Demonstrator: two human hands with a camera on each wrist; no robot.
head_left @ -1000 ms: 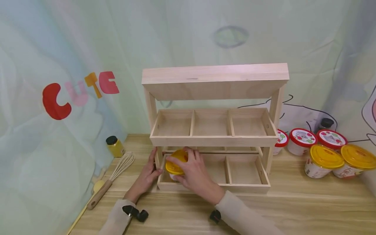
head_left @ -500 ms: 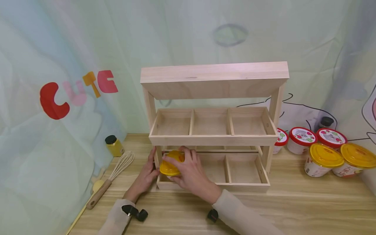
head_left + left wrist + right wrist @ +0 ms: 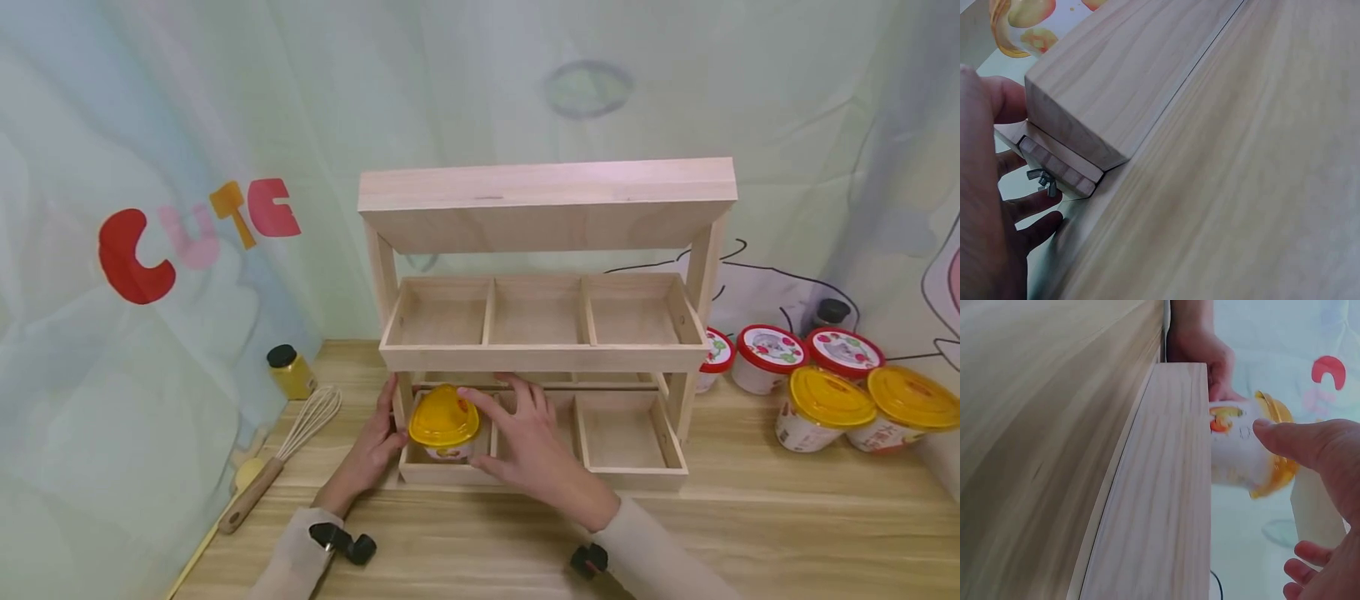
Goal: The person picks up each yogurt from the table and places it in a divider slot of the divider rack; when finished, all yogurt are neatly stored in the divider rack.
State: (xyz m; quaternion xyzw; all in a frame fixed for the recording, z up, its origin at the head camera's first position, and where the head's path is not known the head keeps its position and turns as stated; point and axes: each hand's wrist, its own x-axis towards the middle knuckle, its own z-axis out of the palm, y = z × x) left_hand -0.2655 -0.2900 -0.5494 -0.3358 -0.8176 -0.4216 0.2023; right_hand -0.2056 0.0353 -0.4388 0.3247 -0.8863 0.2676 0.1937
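A white tub with a yellow lid [image 3: 445, 415] stands in the left compartment of the lower tray on a wooden two-tier rack [image 3: 543, 360]. My right hand [image 3: 543, 446] hovers just right of it, thumb and fingers spread, holding nothing. In the right wrist view, the thumb [image 3: 1297, 440] points toward the tub's lid, though contact cannot be judged. At the rack's left side is my left hand [image 3: 367, 454]. Its thumb [image 3: 1007, 100] touches the tray's front corner, while the other fingers lie along the side near a wing nut [image 3: 1042, 180].
Two yellow-lidded tubs [image 3: 825, 408] and several red-lidded tubs [image 3: 771, 358] stand right of the rack, with a dark-capped bottle [image 3: 831, 313] behind. On the left are a whisk [image 3: 288, 454] and a yellow jar [image 3: 291, 372]. A printed curtain [image 3: 480, 92] hangs behind.
My right hand has let go of the yellow-lidded tub and drawn off to the right. Before that, the tub shifted slightly left and then settled upright in the compartment. My left hand stays put.
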